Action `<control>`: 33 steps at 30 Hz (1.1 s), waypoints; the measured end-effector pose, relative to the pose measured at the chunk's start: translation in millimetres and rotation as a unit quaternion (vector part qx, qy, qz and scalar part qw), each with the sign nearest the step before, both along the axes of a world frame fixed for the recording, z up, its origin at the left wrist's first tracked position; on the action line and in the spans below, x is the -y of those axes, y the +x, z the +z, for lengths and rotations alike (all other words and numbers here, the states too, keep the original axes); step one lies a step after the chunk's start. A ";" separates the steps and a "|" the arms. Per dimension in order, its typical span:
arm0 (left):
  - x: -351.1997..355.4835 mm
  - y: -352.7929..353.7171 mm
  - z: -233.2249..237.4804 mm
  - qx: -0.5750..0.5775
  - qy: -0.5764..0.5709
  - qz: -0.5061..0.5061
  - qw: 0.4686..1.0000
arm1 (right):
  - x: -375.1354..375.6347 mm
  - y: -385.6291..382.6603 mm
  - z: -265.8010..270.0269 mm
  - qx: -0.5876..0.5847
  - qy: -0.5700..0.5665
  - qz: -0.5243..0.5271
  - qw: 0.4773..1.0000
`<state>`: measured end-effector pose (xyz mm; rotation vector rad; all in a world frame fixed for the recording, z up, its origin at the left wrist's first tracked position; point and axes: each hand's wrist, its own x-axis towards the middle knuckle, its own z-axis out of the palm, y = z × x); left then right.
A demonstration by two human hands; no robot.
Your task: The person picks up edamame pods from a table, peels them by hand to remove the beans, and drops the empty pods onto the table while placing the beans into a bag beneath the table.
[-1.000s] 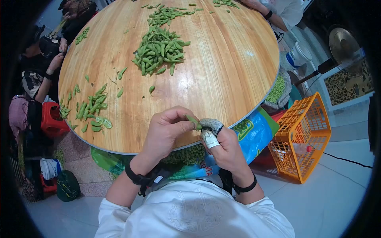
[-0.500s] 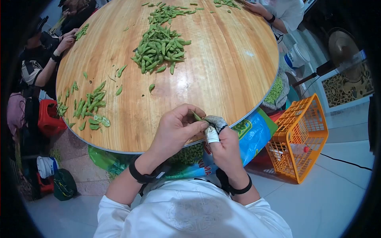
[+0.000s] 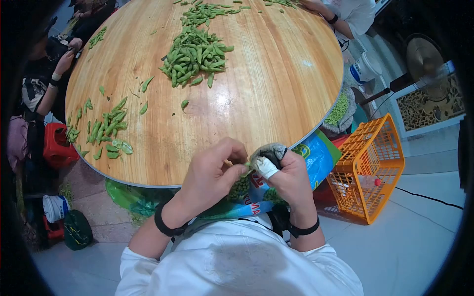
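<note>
My left hand is closed, thumb and forefinger pinching a green soybean pod just off the table's near edge. Against the pod's other end press the fingers of my right hand, also closed. White wrapping covers the right thumb, and a grey, dirty cloth covers a forefinger beside it. Most of the pod is hidden by the fingertips. Below both hands lies an open blue and green plastic bag, with shelled green beans inside. A large pile of soybean pods rests on the round wooden table.
Loose pods and opened shells lie at the table's left. One person's hands are at the left edge, another person's arm at the far right. An orange crate and a white bucket stand on the right.
Both hands have moved slightly down, from over the table's rim to above the bag. My right hand has shifted right and less of the pod shows. The left person's hands have lifted.
</note>
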<state>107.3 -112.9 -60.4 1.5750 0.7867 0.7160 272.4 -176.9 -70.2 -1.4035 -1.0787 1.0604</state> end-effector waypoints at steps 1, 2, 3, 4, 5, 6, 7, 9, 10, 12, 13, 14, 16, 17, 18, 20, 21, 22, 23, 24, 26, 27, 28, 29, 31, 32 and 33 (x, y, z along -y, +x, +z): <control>1.3 -1.3 -2.9 0.001 0.001 0.004 1.000 | 0.2 1.0 5.2 -0.040 -0.052 0.042 0.997; 2.0 -4.0 -8.0 0.009 0.029 -0.023 0.999 | 0.5 -0.6 8.0 -0.046 -0.045 0.049 0.997; 3.3 -7.0 -10.8 0.015 0.056 -0.051 0.997 | 0.8 -0.5 9.9 -0.047 -0.045 0.054 0.996; 5.3 -9.5 -10.6 0.013 0.055 -0.047 0.997 | 2.0 1.1 11.4 -0.059 -0.079 0.078 0.992; 7.1 -11.3 -9.7 0.020 0.061 -0.060 0.996 | 2.9 2.0 12.0 -0.071 -0.112 0.100 0.986; 7.9 -12.2 -9.2 0.027 0.068 -0.073 0.995 | 3.6 1.5 10.5 -0.071 -0.112 0.102 0.986; 7.9 -12.5 -9.6 0.027 0.068 -0.073 0.995 | 5.2 0.9 7.1 -0.156 -0.118 0.118 0.973; 8.0 -12.1 -11.6 0.052 0.272 -0.077 0.958 | 9.3 0.8 0.3 -0.240 -0.125 0.133 0.953; 9.4 -12.0 -13.5 0.052 0.271 -0.076 0.958 | 11.3 1.7 -3.0 -0.296 -0.136 0.141 0.935; 14.7 -13.2 -17.0 0.051 0.318 -0.070 0.944 | 15.1 3.2 -9.0 -0.351 -0.148 0.151 0.912; 18.2 -13.7 -16.9 0.051 0.319 -0.070 0.944 | 17.9 4.5 -12.3 -0.350 -0.147 0.151 0.913; 22.7 -14.2 -16.4 0.039 0.323 -0.066 0.943 | 21.0 4.8 -13.8 -0.349 -0.147 0.149 0.913; 29.1 -16.2 -17.5 0.013 0.315 -0.063 0.947 | 25.6 2.4 -11.8 -0.313 -0.148 0.131 0.929; 31.0 -18.9 -19.3 0.014 0.315 -0.064 0.947 | 27.1 1.5 -11.2 -0.277 -0.148 0.113 0.943; 32.5 -21.9 -21.2 -0.006 0.290 -0.064 0.955 | 28.6 2.1 -11.3 -0.277 -0.148 0.112 0.943; 31.3 -25.2 -21.7 -0.022 0.265 -0.066 0.962 | 31.3 6.6 -11.5 -0.200 -0.144 -0.018 0.969; 30.7 -27.4 -19.4 -0.052 0.276 -0.084 0.956 | 31.9 8.5 -12.5 -0.200 -0.145 -0.018 0.969; 31.1 -29.5 -18.4 -0.082 0.285 -0.102 0.949 | 32.3 10.0 -14.6 -0.170 -0.122 -0.033 0.977; 32.2 -31.0 -18.5 -0.082 0.284 -0.102 0.950 | 32.5 10.6 -16.0 -0.141 -0.099 -0.047 0.984; 33.2 -32.1 -18.4 -0.098 0.288 -0.102 0.947 | 32.0 10.9 -16.1 -0.126 -0.084 -0.053 0.987; 33.4 -32.0 -16.2 -0.114 0.294 -0.102 0.944 | 31.5 8.8 -13.0 -0.112 -0.077 -0.048 0.990; 33.2 -31.5 -12.6 -0.155 0.266 -0.094 0.947 | 30.9 6.6 -11.1 -0.098 -0.069 -0.042 0.992; 33.0 -30.6 -8.9 -0.196 0.237 -0.087 0.948 | 30.4 2.2 -9.9 -0.083 -0.065 -0.026 0.994; 32.0 -25.6 -4.9 -0.196 0.238 -0.086 0.947 | 30.0 -4.0 -9.7 -0.068 -0.061 -0.010 0.996; 25.9 -12.6 2.2 -0.089 0.190 0.012 0.978 | 28.6 -17.7 -8.9 -0.107 -0.055 0.008 0.993; 19.4 -13.5 0.9 -0.089 0.193 0.016 0.977 | 24.4 -21.3 -9.1 -0.107 -0.049 -0.020 0.993; 11.2 -14.1 -4.5 -0.101 0.248 -0.003 0.964 | 20.2 -22.4 -10.6 -0.108 -0.044 -0.050 0.992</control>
